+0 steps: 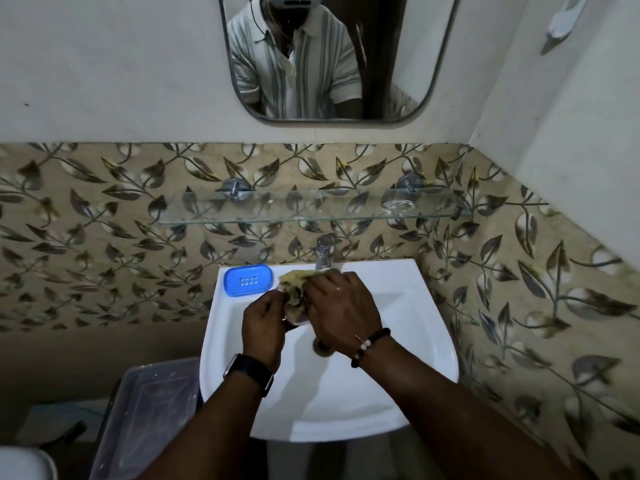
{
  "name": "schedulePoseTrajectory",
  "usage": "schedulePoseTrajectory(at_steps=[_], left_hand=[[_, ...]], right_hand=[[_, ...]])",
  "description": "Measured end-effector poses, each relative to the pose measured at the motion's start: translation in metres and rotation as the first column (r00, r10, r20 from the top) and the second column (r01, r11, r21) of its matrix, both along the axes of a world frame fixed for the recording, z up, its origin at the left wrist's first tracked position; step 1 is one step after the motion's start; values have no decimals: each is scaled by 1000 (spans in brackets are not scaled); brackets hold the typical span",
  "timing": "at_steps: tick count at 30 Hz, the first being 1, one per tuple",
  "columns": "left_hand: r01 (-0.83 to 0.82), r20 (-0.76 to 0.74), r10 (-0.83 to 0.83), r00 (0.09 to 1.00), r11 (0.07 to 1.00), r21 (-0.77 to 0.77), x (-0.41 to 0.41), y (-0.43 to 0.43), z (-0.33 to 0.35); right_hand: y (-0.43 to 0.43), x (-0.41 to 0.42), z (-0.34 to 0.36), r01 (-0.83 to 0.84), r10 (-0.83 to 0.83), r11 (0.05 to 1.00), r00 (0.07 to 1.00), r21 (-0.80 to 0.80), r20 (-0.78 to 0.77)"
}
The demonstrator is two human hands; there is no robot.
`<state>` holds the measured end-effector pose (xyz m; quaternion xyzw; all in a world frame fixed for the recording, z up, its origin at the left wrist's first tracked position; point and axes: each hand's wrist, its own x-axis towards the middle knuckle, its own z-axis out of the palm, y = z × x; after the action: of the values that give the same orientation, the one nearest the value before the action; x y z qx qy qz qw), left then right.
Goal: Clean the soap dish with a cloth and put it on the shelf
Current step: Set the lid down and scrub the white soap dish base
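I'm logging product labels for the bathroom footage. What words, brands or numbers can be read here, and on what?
None can be read.
Blue soap dish: no text visible.
Tap: no marking visible.
Watch on the left wrist: its face is turned away.
Clear container beside the sink: no label visible.

Home bathroom: washbasin (426, 306), mirror (440, 64).

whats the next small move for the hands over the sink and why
Probably keep rubbing: the right hand presses the yellowish cloth against a small, mostly hidden item pinched by the left hand above the basin. The blue soap dish sits on the sink's back left corner, and the glass shelf holds none yet.
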<state>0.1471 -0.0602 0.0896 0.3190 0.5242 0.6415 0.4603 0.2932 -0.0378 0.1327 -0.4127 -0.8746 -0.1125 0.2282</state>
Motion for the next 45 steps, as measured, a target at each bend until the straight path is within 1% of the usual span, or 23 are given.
schedulePoseTrajectory(at_steps=[2, 3, 5, 8, 10, 14, 16, 17, 19, 22, 24, 26, 27, 29, 31, 32, 34, 36, 37, 39, 40, 43, 45], left_hand=[[17, 13, -17, 1000, 1000, 0, -1, 0, 2], [23, 13, -23, 1000, 1000, 0, 0, -1, 4], [16, 5, -16, 1000, 1000, -1, -2, -1, 8], [47, 0, -47, 999, 999, -15, -10, 1, 15], [89, 17, -89, 996, 996, -22, -15, 0, 21], [147, 47, -145, 988, 989, -24, -18, -2, 26], [135, 58, -133, 989, 991, -19, -17, -3, 26], [125, 52, -124, 991, 992, -14, -17, -3, 26], [96, 38, -96, 995, 995, -8, -19, -4, 27], [94, 42, -94, 995, 996, 2, -28, -2, 29], [110, 23, -111, 994, 994, 15, -30, -1, 31], [76, 42, -77, 996, 997, 9, -28, -1, 32], [54, 59, -54, 997, 999, -4, -27, -1, 32], [55, 74, -52, 996, 998, -41, -25, -1, 31], [111, 5, -111, 994, 992, -62, -25, -1, 32], [140, -42, -143, 989, 988, -68, -25, -1, 32], [181, -60, -184, 981, 982, -50, -28, 1, 35], [180, -44, -180, 983, 984, -19, -32, 3, 36], [175, -45, -175, 983, 984, -5, -34, 4, 37], [191, -55, -190, 980, 982, 11, -36, 5, 37], [203, -64, -202, 977, 979, 12, -36, 4, 37], [178, -43, -178, 983, 984, -5, -36, 5, 34], [192, -15, -193, 981, 981, -26, -36, 5, 36]], right_hand=[[1, -1, 4, 122, -122, 992, 992, -8, -43], [1, -3, 5, 129, -131, 991, 989, -40, -70], [-4, -9, 5, 37, -53, 989, 992, -145, -113], [-11, -15, 9, -180, 132, 947, 973, -266, -187], [-11, -14, 14, -245, 196, 916, 964, -319, -179], [-8, -10, 21, -353, 331, 872, 936, -340, -122], [-7, -9, 22, -388, 369, 871, 922, -303, -119], [-6, -7, 21, -387, 378, 886, 922, -256, -87], [-1, -2, 16, -344, 351, 931, 936, -125, 37], [5, 10, 11, -196, 195, 980, 960, -15, 199], [2, 10, 4, -141, 130, 989, 969, 40, 211], [-6, -1, -6, -109, 95, 987, 987, 114, 126], [-9, -8, -10, -96, 88, 988, 993, 117, 73], [-14, -22, -13, -142, 143, 989, 990, 41, -17], [-13, -25, -11, -248, 242, 966, 966, -66, -93], [-12, -22, -9, -280, 271, 955, 958, -100, -92], [-11, -15, -4, -268, 272, 957, 962, -112, 24], [-8, -12, 2, -174, 184, 982, 970, -72, 156], [-6, -11, 5, -109, 118, 992, 975, -58, 187], [-2, -11, 9, 3, 6, 999, 980, -44, 196], [0, -11, 10, 30, -26, 999, 976, -18, 215], [0, -14, 10, 55, -65, 998, 959, 41, 275], [-1, -17, 10, 74, -70, 997, 962, -3, 266]])
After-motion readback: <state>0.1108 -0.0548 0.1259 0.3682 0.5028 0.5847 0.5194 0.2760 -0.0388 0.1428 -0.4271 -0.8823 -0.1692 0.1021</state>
